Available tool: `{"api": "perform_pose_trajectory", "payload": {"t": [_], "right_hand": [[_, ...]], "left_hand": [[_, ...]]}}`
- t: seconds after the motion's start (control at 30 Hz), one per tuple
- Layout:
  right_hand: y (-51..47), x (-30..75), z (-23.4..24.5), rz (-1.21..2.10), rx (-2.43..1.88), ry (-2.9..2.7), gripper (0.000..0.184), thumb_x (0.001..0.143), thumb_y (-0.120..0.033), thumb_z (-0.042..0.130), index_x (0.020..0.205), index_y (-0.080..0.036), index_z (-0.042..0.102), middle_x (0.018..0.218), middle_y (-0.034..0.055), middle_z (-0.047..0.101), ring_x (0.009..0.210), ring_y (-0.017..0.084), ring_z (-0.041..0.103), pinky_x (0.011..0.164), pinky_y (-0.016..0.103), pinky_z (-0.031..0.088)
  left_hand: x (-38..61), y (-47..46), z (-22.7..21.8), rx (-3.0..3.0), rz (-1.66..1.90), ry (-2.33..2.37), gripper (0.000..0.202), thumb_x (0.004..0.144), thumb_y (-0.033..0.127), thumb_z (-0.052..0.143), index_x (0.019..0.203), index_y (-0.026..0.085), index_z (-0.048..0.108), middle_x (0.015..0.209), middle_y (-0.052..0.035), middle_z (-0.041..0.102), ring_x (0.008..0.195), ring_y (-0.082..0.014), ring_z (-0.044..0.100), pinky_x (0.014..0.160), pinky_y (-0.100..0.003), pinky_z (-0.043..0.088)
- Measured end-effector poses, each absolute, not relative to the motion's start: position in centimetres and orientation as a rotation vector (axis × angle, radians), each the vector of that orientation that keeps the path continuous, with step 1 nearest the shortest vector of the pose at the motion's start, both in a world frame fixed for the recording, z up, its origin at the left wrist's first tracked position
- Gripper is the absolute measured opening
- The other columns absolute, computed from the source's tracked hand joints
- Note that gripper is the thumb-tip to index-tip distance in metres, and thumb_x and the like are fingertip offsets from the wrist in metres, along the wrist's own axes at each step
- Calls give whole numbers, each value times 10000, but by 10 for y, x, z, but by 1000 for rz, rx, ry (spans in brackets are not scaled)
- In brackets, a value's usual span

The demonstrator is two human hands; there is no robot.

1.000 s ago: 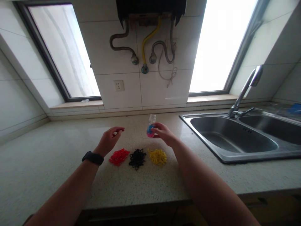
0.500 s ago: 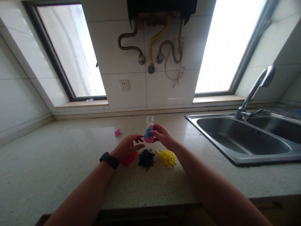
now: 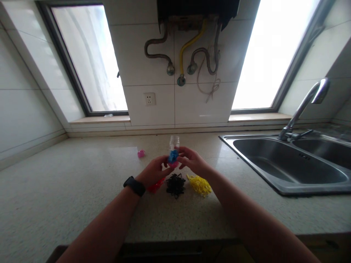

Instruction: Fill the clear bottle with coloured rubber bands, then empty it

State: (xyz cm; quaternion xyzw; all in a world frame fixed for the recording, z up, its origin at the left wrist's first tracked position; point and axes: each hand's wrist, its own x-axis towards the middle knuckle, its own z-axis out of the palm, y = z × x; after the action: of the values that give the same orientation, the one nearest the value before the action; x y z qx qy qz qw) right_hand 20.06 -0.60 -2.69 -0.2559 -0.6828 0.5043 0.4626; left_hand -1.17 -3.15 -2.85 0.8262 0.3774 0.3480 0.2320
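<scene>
Between both hands, beyond a row of three coloured piles: small clear bottle (image 3: 173, 152), roughly upright, see-through at the top, with bright blue contents (image 3: 173, 156) in the middle and pink at the rounded base. Pinched from the right by the right hand (image 3: 193, 160), thumb on the near side and forefinger higher up. At the lower left side of the bottle, left hand (image 3: 156, 169) with thumb and fingers curled and slightly parted; hard to tell, at this blur, whether gripping or only touching. Around the left wrist, black wristband (image 3: 134, 186).

Just nearer than the bottle, from left to right: bright red pile (image 3: 155, 186) of small glossy pieces, partly hidden by the left hand; tangled black pile (image 3: 176, 185) of thin strands; loose yellow pile (image 3: 199, 185) of strands, beside the right forearm. Farther back, to the left of the left hand: small lumpy pink piece (image 3: 140, 153).

Under all of these, pale speckled countertop (image 3: 109, 208). Off to the right, stainless steel double sink (image 3: 285, 160) with curved chrome faucet (image 3: 304, 106). Along the back, white tiled wall (image 3: 137, 65) with white socket (image 3: 149, 99), bent grey hoses (image 3: 156, 56), yellow pipe (image 3: 189, 42) and black appliance (image 3: 199, 11) overhead. To either side, dark-framed windows (image 3: 90, 54), glaring white on the right.
</scene>
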Motion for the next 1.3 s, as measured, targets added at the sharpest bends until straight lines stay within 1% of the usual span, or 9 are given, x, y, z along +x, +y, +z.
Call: {"api": "perform_pose_trajectory", "payload": {"t": [0.13,0.3,0.4,0.5,0.63,0.8,1.03,1.17,1.3], "right_hand": [[-6,200,-29,1156,-630,-1742,498,798,-317,733,1261,-219,579,1013,60,677,870,170,649,625,283,591],[-12,195,-24,1214,-592,-1734,439,772,-264,748,1189,-208,623,981,54,699,909,182,660,759,343,584],[-13,196,-21,1219,-562,-1720,429,799,-271,711,1215,-231,613,1129,75,671,981,185,642,784,353,586],[-8,198,-25,1130,-622,-1692,420,817,-294,675,1227,-237,605,1206,92,629,1000,188,611,735,341,596],[2,202,-36,1007,-719,-1722,377,827,-287,642,1196,-213,611,1131,91,642,913,172,603,672,313,584],[7,205,-44,885,-797,-1789,339,838,-262,609,1173,-206,616,1086,83,650,871,161,602,662,296,558],[8,214,-45,619,-890,-1996,329,851,-222,570,1174,-188,621,997,75,671,829,149,613,659,267,507],[4,219,-42,428,-905,-2195,330,857,-195,557,1178,-196,634,995,73,672,828,151,612,723,286,503],[-3,220,-35,312,-920,-2306,269,874,-211,546,1110,-193,673,973,70,679,849,162,615,783,310,494]], "left_hand": [[-14,-30,-32,2352,986,1033,349,869,371,631,1188,234,608,949,-32,645,770,-156,549,655,-274,443],[-13,-30,-30,2424,1075,1102,288,843,435,666,1016,209,621,870,-26,619,741,-158,522,641,-280,426],[-16,-29,-29,2416,1186,1161,274,863,423,641,1025,206,599,846,-24,600,736,-156,521,644,-281,426],[-20,-26,-29,2441,1280,1243,273,853,396,657,1041,208,592,866,-28,603,755,-160,524,665,-287,426],[-22,-23,-31,2482,1246,1291,267,851,409,659,1021,211,603,852,-24,608,740,-158,518,646,-283,411],[-23,-22,-32,2472,1210,1261,244,880,419,614,1004,210,614,822,-26,596,724,-155,516,627,-279,410],[-42,-12,-34,2447,1165,1369,330,883,505,580,975,192,626,801,-33,596,710,-157,515,635,-289,410],[-52,-7,-33,2467,1172,1430,330,892,513,556,917,190,621,767,-26,586,700,-158,507,644,-293,399],[-56,-4,-34,2438,1208,1446,339,882,522,566,910,188,617,753,-22,582,682,-151,503,622,-279,384]]}}
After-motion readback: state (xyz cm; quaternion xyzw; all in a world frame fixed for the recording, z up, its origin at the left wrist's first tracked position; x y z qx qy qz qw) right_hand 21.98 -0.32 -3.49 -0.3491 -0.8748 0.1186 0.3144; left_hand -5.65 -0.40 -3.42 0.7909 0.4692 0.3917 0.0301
